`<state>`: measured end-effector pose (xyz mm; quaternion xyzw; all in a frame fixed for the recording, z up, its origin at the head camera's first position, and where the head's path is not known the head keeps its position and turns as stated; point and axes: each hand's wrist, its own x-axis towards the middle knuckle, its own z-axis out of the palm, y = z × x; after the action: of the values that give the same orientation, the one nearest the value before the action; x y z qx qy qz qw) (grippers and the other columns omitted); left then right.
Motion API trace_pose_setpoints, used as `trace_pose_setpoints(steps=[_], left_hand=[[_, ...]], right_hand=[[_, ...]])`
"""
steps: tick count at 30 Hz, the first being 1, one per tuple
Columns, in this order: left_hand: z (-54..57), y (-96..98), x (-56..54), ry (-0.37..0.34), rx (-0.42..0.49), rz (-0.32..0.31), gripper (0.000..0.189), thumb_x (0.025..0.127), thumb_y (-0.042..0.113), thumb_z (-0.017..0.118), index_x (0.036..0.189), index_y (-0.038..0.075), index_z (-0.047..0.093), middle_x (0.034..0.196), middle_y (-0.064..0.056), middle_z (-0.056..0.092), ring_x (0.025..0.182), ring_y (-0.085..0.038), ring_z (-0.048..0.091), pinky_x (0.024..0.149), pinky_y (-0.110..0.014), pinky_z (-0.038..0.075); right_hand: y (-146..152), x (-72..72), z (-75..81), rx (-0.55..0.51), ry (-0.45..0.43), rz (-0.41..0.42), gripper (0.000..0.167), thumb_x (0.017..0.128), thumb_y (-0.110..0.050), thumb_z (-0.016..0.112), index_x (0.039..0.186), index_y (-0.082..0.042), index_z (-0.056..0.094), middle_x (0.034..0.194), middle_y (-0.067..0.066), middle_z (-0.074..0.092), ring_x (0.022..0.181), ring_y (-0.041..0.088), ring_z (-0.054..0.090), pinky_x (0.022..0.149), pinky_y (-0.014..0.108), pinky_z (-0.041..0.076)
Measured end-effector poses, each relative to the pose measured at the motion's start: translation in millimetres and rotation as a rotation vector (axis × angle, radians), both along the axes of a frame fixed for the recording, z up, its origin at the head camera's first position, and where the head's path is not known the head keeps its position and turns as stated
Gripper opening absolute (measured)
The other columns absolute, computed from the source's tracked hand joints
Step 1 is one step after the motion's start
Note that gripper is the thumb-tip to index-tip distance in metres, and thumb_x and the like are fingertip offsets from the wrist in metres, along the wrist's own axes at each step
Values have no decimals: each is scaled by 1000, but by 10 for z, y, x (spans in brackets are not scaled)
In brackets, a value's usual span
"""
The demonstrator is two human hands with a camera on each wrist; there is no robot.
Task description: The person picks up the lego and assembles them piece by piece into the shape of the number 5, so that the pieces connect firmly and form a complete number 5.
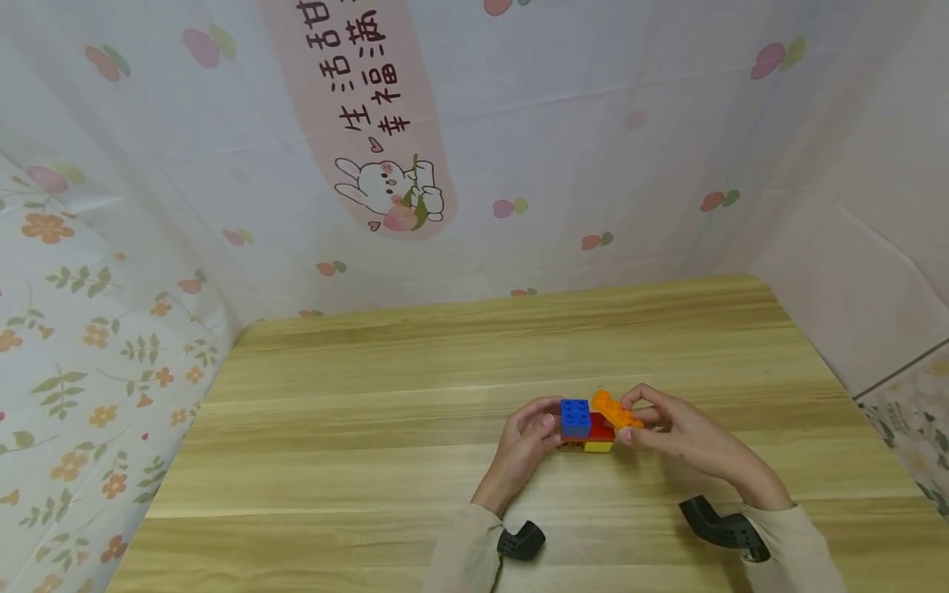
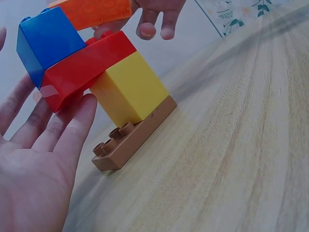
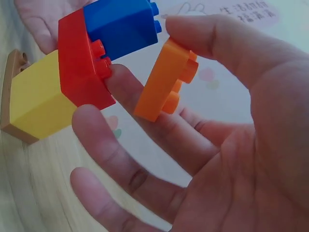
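Observation:
A small stack of toy building blocks stands on the table: a brown base plate (image 2: 133, 140), a yellow block (image 2: 130, 87), a red block (image 2: 89, 67) overhanging it, and a blue block (image 1: 575, 417) on one end of the red one. My left hand (image 1: 521, 449) is beside the blue end, its loosely extended fingers touching the red block's side in the left wrist view. My right hand (image 1: 685, 436) pinches an orange block (image 3: 166, 82) between thumb and fingers. Tilted, the orange block hangs above the red block's bare studs, apart from them.
The wooden table (image 1: 356, 436) extends around the stack. A printed white curtain (image 1: 519, 148) hangs behind it, with a flowered cloth (image 1: 96, 354) on the left. Black curved pieces (image 1: 522, 541) sit at both sleeves.

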<state>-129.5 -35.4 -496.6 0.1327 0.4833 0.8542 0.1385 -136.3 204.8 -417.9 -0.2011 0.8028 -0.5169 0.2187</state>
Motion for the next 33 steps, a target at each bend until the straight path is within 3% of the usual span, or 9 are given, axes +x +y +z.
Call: trace_pose_setpoints(steps=[5, 13, 21, 30, 33], left_hand=[[-3, -11, 0, -6, -26, 21, 35, 93, 9, 48, 124, -9, 48, 111, -3, 57, 99, -13, 54, 77, -23, 46], [-3, -8, -2, -9, -41, 35, 40, 93, 10, 51, 125, -13, 46, 114, -5, 57, 101, -14, 53, 79, -24, 47], [-1, -3, -6, -2, -41, 24, 38, 90, 7, 53, 124, -11, 48, 114, -9, 57, 102, -17, 54, 80, -27, 47], [21, -8, 1, -52, 14, -21, 33, 90, 8, 54, 122, -2, 54, 113, -8, 57, 98, -16, 53, 79, -25, 47], [17, -10, -8, -24, -10, -19, 37, 91, 8, 53, 126, -3, 50, 118, -9, 55, 101, -17, 52, 79, -25, 46]], right_hand=[[-15, 1, -12, -8, 50, 0, 31, 91, -17, 60, 114, -2, 46, 107, 13, 65, 90, 28, 60, 70, 36, 49], [-3, 5, 3, -63, 16, -116, 32, 91, -14, 61, 117, -2, 47, 110, 25, 59, 82, 38, 59, 59, 41, 52], [12, 20, 33, 48, 192, -185, 31, 90, -20, 62, 117, -7, 54, 105, 9, 59, 83, 18, 56, 61, 33, 50], [-83, 72, 91, 100, 374, -192, 32, 85, -18, 69, 115, -11, 61, 105, 4, 63, 82, 14, 54, 62, 27, 50], [-122, 86, 104, 88, 436, -185, 33, 83, -12, 70, 115, -9, 61, 107, 6, 63, 81, 14, 54, 61, 26, 50]])
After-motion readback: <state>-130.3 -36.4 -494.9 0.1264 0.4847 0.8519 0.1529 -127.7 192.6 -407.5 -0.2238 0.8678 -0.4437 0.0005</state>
